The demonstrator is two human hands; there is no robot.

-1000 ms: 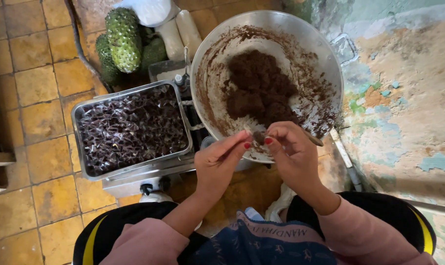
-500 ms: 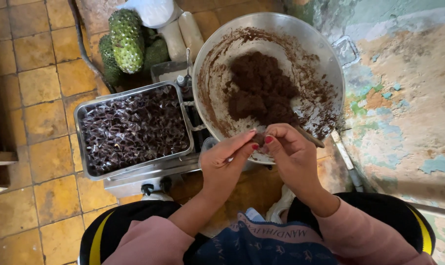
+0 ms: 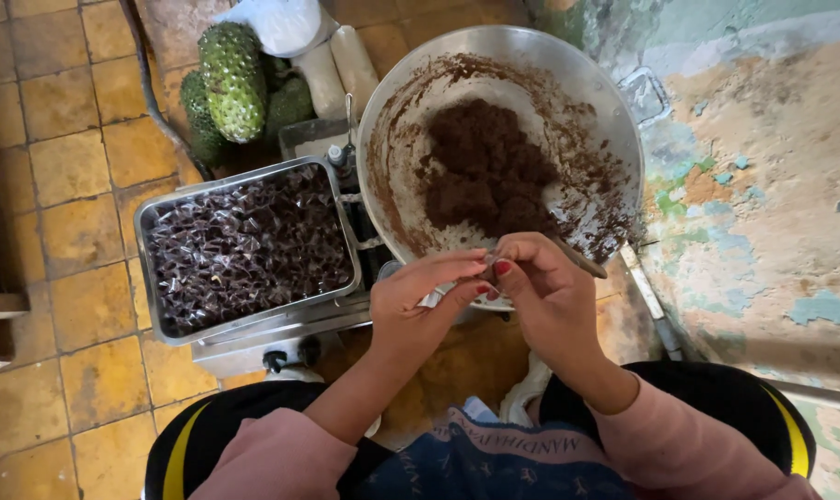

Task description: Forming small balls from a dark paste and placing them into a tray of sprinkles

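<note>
My left hand and my right hand meet fingertip to fingertip just below the rim of a large metal bowl. Together they pinch a small clear plastic wrapper with a bit of dark filling hidden between the fingers. The bowl holds a heap of dark brown paste, smeared up its sides. A spoon handle sticks out from behind my right hand. To the left stands a rectangular metal tray heaped with several small wrapped dark pieces.
The tray rests on a small metal stove with knobs at its front. Green spiky fruits and a white bag lie beyond it on the yellow tiled floor. A peeling green wall stands on the right.
Both hands have drawn closer together over the small wrapper, fingers working it at the bowl's near rim. The bowl and the tray have not moved.
</note>
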